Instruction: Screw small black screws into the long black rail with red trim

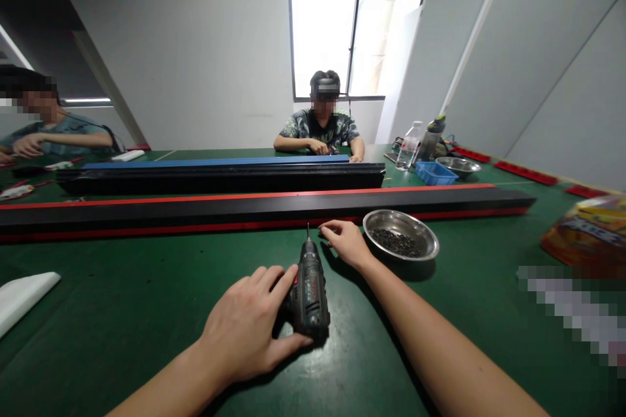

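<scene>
So the cordless drill (pixel 313 293) is just below the middle of the frame, bit pointing up the picture at a long black-and-red bar (pixel 244 208). The left hand (pixel 249 316) is wrapped around it from the left side, thumb low by the back end and index finger up along the body, so yeah, a pretty solid grip. The right hand (pixel 345 240) is just right of the bit, near the bar's lower edge, thumb and fingers drawn in close at the tips. Might be something tiny between them, but honestly can't tell.

Right beside that hand there's a metal bowl (pixel 425 231) with a bunch of small dark pieces (pixel 396 244) in it. The bar runs from the left edge to well right of center, all on a green table (pixel 147 313). Just above it sits another black bar (pixel 220 179) with a blue strip (pixel 215 161) along its back.

Upper right of center: clear bottle (pixel 409 146), blue bin (pixel 437 179) and a second metal bowl (pixel 460 166). Shiny orange package (pixel 591 231) at the right edge, white piece (pixel 24 300) lower left. One person (pixel 323 124) sits top center below a window (pixel 325 39), another person (pixel 73 130) at upper left.
</scene>
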Demonstrator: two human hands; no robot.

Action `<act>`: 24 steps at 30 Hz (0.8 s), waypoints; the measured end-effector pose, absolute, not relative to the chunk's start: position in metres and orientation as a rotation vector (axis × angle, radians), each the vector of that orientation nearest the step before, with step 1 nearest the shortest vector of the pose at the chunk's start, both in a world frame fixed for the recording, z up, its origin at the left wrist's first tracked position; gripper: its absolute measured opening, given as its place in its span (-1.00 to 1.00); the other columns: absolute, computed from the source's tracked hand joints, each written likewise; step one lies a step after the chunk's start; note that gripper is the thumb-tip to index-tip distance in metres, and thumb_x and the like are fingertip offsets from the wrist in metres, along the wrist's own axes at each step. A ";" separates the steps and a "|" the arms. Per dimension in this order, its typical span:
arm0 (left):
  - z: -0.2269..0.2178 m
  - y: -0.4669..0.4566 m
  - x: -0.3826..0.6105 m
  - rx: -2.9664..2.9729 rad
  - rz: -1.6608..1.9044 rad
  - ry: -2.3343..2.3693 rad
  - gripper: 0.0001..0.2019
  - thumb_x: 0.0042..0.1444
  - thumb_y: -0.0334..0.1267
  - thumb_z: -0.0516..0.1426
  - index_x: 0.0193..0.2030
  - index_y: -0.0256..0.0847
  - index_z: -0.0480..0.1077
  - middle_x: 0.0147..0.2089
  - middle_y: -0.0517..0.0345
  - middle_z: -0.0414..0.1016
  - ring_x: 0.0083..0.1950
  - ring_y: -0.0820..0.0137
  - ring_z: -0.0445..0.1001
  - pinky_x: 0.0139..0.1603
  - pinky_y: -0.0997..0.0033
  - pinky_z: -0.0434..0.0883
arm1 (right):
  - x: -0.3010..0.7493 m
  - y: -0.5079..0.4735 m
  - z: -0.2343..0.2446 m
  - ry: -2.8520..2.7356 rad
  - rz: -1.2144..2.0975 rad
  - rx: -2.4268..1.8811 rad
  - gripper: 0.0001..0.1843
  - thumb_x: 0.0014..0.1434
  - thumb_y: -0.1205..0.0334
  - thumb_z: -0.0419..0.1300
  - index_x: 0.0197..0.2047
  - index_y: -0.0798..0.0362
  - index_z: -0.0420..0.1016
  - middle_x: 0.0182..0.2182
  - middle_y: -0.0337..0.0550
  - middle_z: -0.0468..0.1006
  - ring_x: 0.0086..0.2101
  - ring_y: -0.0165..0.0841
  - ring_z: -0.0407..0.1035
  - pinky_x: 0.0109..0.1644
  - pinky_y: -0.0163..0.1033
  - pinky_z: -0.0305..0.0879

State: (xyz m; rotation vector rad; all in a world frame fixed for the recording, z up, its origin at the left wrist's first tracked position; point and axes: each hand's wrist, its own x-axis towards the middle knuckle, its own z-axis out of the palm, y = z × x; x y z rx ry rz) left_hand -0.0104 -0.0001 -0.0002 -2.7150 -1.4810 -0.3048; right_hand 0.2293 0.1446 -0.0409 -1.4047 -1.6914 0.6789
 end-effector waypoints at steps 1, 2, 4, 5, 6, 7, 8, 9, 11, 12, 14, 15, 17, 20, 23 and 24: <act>0.000 0.001 -0.009 -2.708 -0.303 -1.479 -0.16 0.21 0.31 0.21 0.48 -0.17 0.23 0.25 -0.14 0.47 0.14 -0.02 0.48 0.11 -0.05 0.50 | 0.228 0.143 -0.038 -1.723 0.649 -1.412 -0.75 0.28 0.18 0.24 -0.15 0.05 0.76 -0.18 -0.06 0.76 -0.22 -0.22 0.63 -0.03 -0.20 0.46; 0.000 0.003 -0.009 -2.699 -0.303 -1.476 -0.15 0.21 0.31 0.21 0.48 -0.18 0.23 0.25 -0.15 0.47 0.14 -0.03 0.48 0.10 -0.07 0.51 | 0.227 0.142 -0.034 -1.751 0.627 -1.420 -0.77 0.28 0.21 0.25 -0.16 0.04 0.76 -0.18 -0.06 0.76 -0.20 -0.21 0.63 -0.01 -0.19 0.45; 0.000 0.004 -0.009 -2.687 -0.305 -1.469 -0.15 0.22 0.31 0.20 0.48 -0.20 0.23 0.25 -0.17 0.47 0.13 -0.04 0.48 0.09 -0.09 0.51 | 0.226 0.141 -0.023 -1.805 0.620 -1.443 -0.77 0.28 0.22 0.25 -0.17 0.05 0.77 -0.22 -0.06 0.76 -0.24 -0.21 0.62 -0.06 -0.21 0.44; 0.000 0.004 -0.009 -2.683 -0.309 -1.466 -0.15 0.22 0.30 0.20 0.48 -0.21 0.23 0.25 -0.17 0.47 0.13 -0.04 0.48 0.09 -0.09 0.51 | 0.226 0.141 -0.016 -1.831 0.628 -1.461 -0.76 0.29 0.21 0.25 -0.18 0.05 0.77 -0.26 -0.05 0.76 -0.29 -0.22 0.61 -0.12 -0.22 0.43; -0.001 0.004 -0.010 -2.684 -0.312 -1.462 -0.16 0.23 0.29 0.20 0.48 -0.21 0.22 0.25 -0.17 0.47 0.12 -0.04 0.48 0.09 -0.09 0.51 | 0.229 0.142 -0.008 -1.858 0.635 -1.479 -0.74 0.31 0.17 0.24 -0.20 0.06 0.77 -0.31 -0.05 0.75 -0.34 -0.23 0.59 -0.18 -0.24 0.42; -0.001 0.004 -0.010 -2.690 -0.317 -1.458 -0.17 0.23 0.27 0.20 0.48 -0.21 0.23 0.25 -0.17 0.48 0.13 -0.03 0.48 0.09 -0.08 0.51 | 0.233 0.143 0.002 -1.885 0.634 -1.499 -0.70 0.33 0.12 0.23 -0.23 0.08 0.76 -0.36 -0.05 0.73 -0.38 -0.24 0.56 -0.24 -0.25 0.39; -0.001 0.004 -0.011 -2.700 -0.321 -1.456 -0.17 0.23 0.26 0.21 0.48 -0.21 0.23 0.25 -0.16 0.48 0.13 -0.03 0.48 0.10 -0.07 0.51 | 0.239 0.144 0.012 -1.899 0.620 -1.514 -0.65 0.34 0.07 0.21 -0.28 0.08 0.76 -0.39 -0.05 0.72 -0.40 -0.25 0.54 -0.27 -0.25 0.36; -0.001 0.004 -0.011 -2.712 -0.322 -1.454 -0.18 0.23 0.25 0.22 0.47 -0.22 0.23 0.26 -0.16 0.47 0.14 -0.02 0.48 0.11 -0.06 0.51 | 0.247 0.145 0.023 -1.906 0.608 -1.526 -0.62 0.35 0.04 0.21 -0.33 0.09 0.74 -0.41 -0.05 0.71 -0.41 -0.26 0.53 -0.30 -0.26 0.34; -0.001 0.004 -0.012 -2.735 -0.322 -1.453 -0.18 0.23 0.23 0.23 0.47 -0.23 0.23 0.26 -0.15 0.47 0.15 -0.02 0.48 0.12 -0.06 0.51 | 0.267 0.147 0.043 -1.906 0.556 -1.577 -0.63 0.32 0.05 0.24 -0.38 0.09 0.73 -0.41 -0.03 0.70 -0.40 -0.26 0.52 -0.29 -0.26 0.32; 0.000 0.005 -0.012 -2.742 -0.321 -1.452 -0.18 0.23 0.24 0.23 0.46 -0.23 0.23 0.26 -0.15 0.47 0.14 -0.01 0.49 0.12 -0.06 0.51 | 0.278 0.146 0.051 -1.946 0.456 -1.651 -0.63 0.32 0.06 0.25 -0.40 0.09 0.73 -0.42 -0.02 0.70 -0.39 -0.26 0.53 -0.27 -0.27 0.32; 0.000 0.005 -0.012 -2.751 -0.320 -1.451 -0.18 0.22 0.24 0.23 0.46 -0.23 0.23 0.24 -0.15 0.48 0.14 -0.01 0.49 0.12 -0.04 0.51 | 0.299 0.145 0.064 -1.953 0.323 -1.853 -0.60 0.33 0.04 0.24 -0.41 0.10 0.73 -0.44 0.01 0.68 -0.39 -0.24 0.54 -0.26 -0.25 0.31; 0.001 0.005 -0.012 -2.755 -0.320 -1.449 -0.18 0.22 0.24 0.23 0.46 -0.23 0.24 0.23 -0.15 0.48 0.13 0.00 0.50 0.11 -0.04 0.52 | 0.309 0.144 0.068 -1.954 0.321 -1.940 -0.59 0.33 0.03 0.24 -0.42 0.10 0.73 -0.44 0.02 0.68 -0.40 -0.24 0.54 -0.27 -0.25 0.30; 0.001 0.005 -0.012 -2.760 -0.323 -1.443 -0.19 0.23 0.23 0.24 0.45 -0.24 0.24 0.22 -0.14 0.49 0.13 0.00 0.50 0.10 -0.03 0.52 | 0.323 0.142 0.072 -1.949 0.390 -2.071 -0.55 0.34 -0.02 0.24 -0.43 0.10 0.72 -0.47 0.02 0.66 -0.44 -0.25 0.53 -0.31 -0.25 0.29; 0.002 0.005 -0.014 -2.765 -0.320 -1.430 -0.21 0.24 0.21 0.23 0.44 -0.27 0.24 0.21 -0.14 0.49 0.12 -0.01 0.50 0.10 -0.05 0.51 | 0.338 0.143 0.069 -1.948 0.506 -2.135 -0.53 0.33 -0.06 0.25 -0.45 0.10 0.70 -0.53 0.00 0.63 -0.51 -0.28 0.50 -0.36 -0.26 0.29; 0.001 0.006 -0.015 -2.779 -0.308 -1.419 -0.21 0.25 0.23 0.21 0.44 -0.26 0.24 0.21 -0.14 0.49 0.12 -0.01 0.49 0.10 -0.06 0.51 | 0.349 0.148 0.059 -1.938 0.506 -2.121 -0.73 0.17 0.03 0.40 -0.39 0.08 0.73 -0.54 -0.03 0.63 -0.52 -0.28 0.51 -0.41 -0.28 0.30; 0.001 0.006 -0.016 -2.783 -0.307 -1.417 -0.21 0.25 0.23 0.21 0.44 -0.26 0.23 0.21 -0.15 0.49 0.13 -0.01 0.49 0.10 -0.05 0.51 | 0.352 0.149 0.055 -1.933 0.496 -2.122 -0.80 0.09 0.10 0.45 -0.36 0.07 0.74 -0.53 -0.04 0.64 -0.52 -0.28 0.51 -0.42 -0.29 0.30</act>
